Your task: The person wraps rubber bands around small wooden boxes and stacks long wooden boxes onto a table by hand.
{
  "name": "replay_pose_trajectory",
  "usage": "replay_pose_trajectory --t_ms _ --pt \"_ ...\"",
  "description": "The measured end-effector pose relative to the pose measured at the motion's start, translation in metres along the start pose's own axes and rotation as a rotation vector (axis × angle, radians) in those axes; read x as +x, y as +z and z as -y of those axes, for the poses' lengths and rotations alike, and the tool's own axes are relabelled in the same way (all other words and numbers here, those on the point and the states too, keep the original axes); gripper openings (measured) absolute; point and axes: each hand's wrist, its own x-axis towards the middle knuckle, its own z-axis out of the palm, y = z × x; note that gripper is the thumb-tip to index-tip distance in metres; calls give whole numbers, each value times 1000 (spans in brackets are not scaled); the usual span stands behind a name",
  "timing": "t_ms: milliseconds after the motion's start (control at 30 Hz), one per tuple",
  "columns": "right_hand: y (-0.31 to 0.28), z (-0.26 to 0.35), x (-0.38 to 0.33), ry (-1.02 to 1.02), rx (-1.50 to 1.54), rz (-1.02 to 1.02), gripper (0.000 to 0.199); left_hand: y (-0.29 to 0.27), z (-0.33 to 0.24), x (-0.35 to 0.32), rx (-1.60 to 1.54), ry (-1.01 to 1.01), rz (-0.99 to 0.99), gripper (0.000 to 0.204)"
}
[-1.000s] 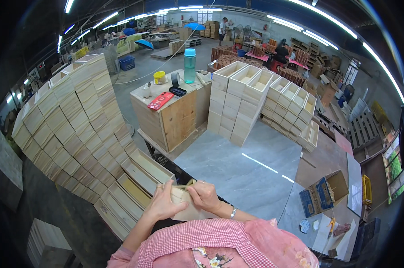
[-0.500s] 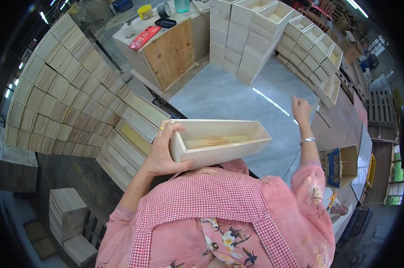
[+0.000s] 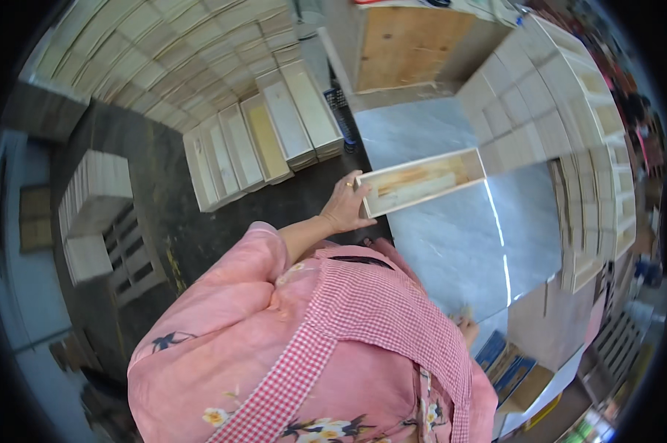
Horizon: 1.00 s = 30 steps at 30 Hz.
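Observation:
My left hand (image 3: 346, 203) grips the near-left end of a long, shallow, open-topped wooden box (image 3: 428, 198), thumb on one side and fingers on the other. The box lies slanted over the grey marbled tabletop (image 3: 451, 255), its open side up and brownish patches on its inner bottom. Whether it touches the table I cannot tell. Close to the table's front edge is my right hand (image 3: 467, 330), mostly hidden behind my apron and sleeve. Only a few blurred fingers of it show, and what they hold, if anything, is hidden.
Stacked wooden boxes (image 3: 171, 44) form a wall at the far left, with several open ones (image 3: 234, 151) before it. More box stacks (image 3: 522, 103) line the table's right. A cardboard carton (image 3: 529, 387) sits at the lower right. Wooden blocks (image 3: 101, 192) stand on a pallet (image 3: 136, 255) at left.
My left hand has carried the box away from my body, out over the table. My right hand has dropped from beside the table's right part toward my body. The view has swung left.

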Motion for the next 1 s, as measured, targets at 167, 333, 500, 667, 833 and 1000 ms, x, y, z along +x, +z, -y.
replay_pose_trajectory --t_ms 167,333,500,667,833,1000 --pt "14 -19 -35 239 128 143 34 -25 43 -25 -88 46 153 89" --pt "4 30 -100 337 164 138 34 -40 130 25 32 -55 -91 57" --pt "31 110 -136 342 214 244 36 -22 282 2 318 -437 273 46" --pt "30 195 -167 246 238 327 46 -24 263 44 530 -257 690 26" --pt "46 246 -163 228 454 463 43 -10 271 14 440 -411 584 29" --pt "50 245 -137 37 223 384 36 -50 249 24 491 -382 579 21"
